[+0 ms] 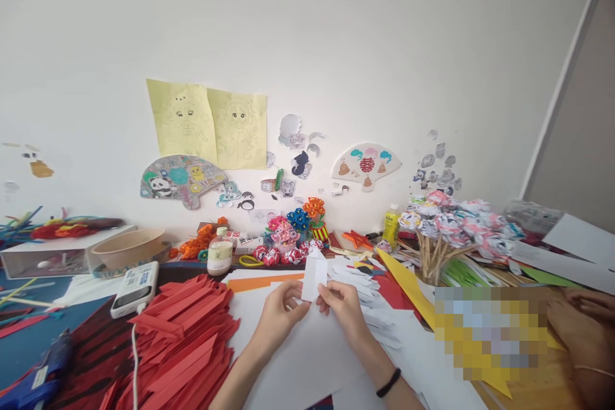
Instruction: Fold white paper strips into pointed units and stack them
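Note:
Between my two hands a small folded white paper piece [314,277] stands upright, its top narrowing toward a point. My left hand [283,307] pinches its lower left edge between thumb and fingers. At the lower right edge, my right hand [340,307] grips the same piece; a dark band circles that wrist. Below the hands lies a large white paper sheet [302,359]. Left of my left hand is a big heap of folded red paper strips [187,333]. Folded white paper pieces [358,282] are piled just beyond my right hand.
A white power bank [136,289] with a cable, a bottle [220,252] and a blue glue gun [43,375] stand or lie on the left. Paper flowers on sticks [442,230] and yellow paper [408,282] occupy the right. Another person's arm [583,339] rests at the right edge.

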Demonstrator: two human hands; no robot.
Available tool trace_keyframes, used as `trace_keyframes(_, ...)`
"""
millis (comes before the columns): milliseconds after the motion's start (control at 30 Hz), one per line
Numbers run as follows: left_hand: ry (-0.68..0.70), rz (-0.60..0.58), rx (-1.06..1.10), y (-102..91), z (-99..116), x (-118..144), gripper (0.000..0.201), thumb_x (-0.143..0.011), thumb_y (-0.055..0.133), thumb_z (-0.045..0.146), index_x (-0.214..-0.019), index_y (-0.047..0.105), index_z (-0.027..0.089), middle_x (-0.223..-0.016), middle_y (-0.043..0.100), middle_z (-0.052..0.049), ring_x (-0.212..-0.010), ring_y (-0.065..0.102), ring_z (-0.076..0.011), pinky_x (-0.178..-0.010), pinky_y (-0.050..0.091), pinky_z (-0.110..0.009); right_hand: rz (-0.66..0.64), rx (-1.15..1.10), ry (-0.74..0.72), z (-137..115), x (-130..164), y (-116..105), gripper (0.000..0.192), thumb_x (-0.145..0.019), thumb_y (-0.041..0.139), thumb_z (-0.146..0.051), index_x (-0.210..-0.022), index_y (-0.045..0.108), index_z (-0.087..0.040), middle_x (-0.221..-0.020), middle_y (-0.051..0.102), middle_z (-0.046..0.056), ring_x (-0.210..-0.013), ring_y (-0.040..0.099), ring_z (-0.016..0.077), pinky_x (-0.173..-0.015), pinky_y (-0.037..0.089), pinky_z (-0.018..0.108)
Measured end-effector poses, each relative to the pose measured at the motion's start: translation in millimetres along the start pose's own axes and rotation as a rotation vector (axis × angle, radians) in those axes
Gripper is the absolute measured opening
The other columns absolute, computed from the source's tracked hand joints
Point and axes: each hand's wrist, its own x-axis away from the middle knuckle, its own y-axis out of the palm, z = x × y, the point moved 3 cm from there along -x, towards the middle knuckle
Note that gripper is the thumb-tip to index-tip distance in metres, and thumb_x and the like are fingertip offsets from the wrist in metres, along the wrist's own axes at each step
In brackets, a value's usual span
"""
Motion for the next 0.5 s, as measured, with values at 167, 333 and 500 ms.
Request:
trace_keyframes(167,0.366,0.091,-0.572,-10.8,15.5,7.3,0.035,-0.085,0.045,0.017,-0.119,0.048,0.026,-0.102,0.063,-0.005,-0.071,0.058,-0.0160,-0.069,0.042,-0.029,0.020,0.014,0.027,1.2,-0.6,-4.1,0.042,-0.073,0.065,-0.051,-0.053,0.061,-0.013,-0.051,0.059,0.004,-0.045,0.051,0.0130,-0.046,0.038,0.025)
trace_keyframes(333,0.654,-0.007,-0.922,-11.7,18.9,11.7,0.034,-0.093,0.033,0.013,-0.105,0.063,0.025,-0.093,0.064,-0.007,-0.075,0.057,-0.0176,-0.069,0.037,-0.029,-0.011,0.048,0.014,-2.6,-0.3,-1.8,0.043,-0.075,0.062,-0.053,-0.057,0.064,-0.014,-0.052,0.059,0.003,-0.049,0.052,0.0142,-0.050,0.040,0.026)
trace_keyframes(500,0.636,0.003,-0.896,-13.8,17.0,10.0,0.034,-0.093,0.033,0.012,-0.100,0.064,0.025,-0.090,0.063,-0.006,-0.075,0.054,-0.0174,-0.068,0.035,-0.030,-0.052,0.069,-0.004,-3.6,0.7,0.3,0.042,-0.077,0.061,-0.053,-0.061,0.064,-0.014,-0.053,0.059,0.002,-0.052,0.053,0.0144,-0.054,0.041,0.025)
